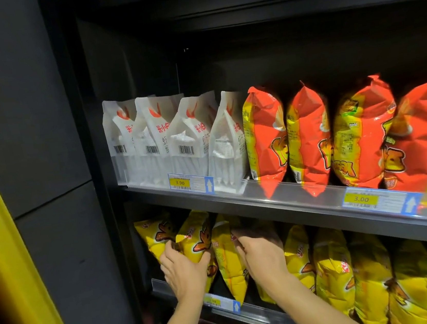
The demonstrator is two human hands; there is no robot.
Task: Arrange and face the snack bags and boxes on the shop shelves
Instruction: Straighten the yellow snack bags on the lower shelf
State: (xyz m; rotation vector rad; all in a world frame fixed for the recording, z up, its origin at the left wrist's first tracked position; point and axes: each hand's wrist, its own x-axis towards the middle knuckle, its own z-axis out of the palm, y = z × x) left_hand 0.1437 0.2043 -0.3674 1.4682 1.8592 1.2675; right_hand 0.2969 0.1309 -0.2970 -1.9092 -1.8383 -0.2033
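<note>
- lower shelf (263,314) has a clear plastic rail along the front, with a small blue and yellow price tag (221,303) clipped on
- left hand (185,270) is wrapped round the lower half of a yellow bag (195,242): thumb on the right side, fingers round the left. Crinkly, shiny foil that's puffed like a pillow, and it leans a bit to the left
- right hand (264,255) is just beside it, with its fingers curled in on the upper edge of the next yellow bag (228,262), which stands between the two hands
- the other yellow bags (333,268) run off to the right on the same shelf, all upright and edge-on
- upper shelf (293,206) is grey metal with the same clear rail
- up there on the left are white bags (177,139), matte, flat-bottomed, gabled tops, barcodes showing
- to their right are orange bags (308,136), glossy and wrinkled, also standing side-on
</note>
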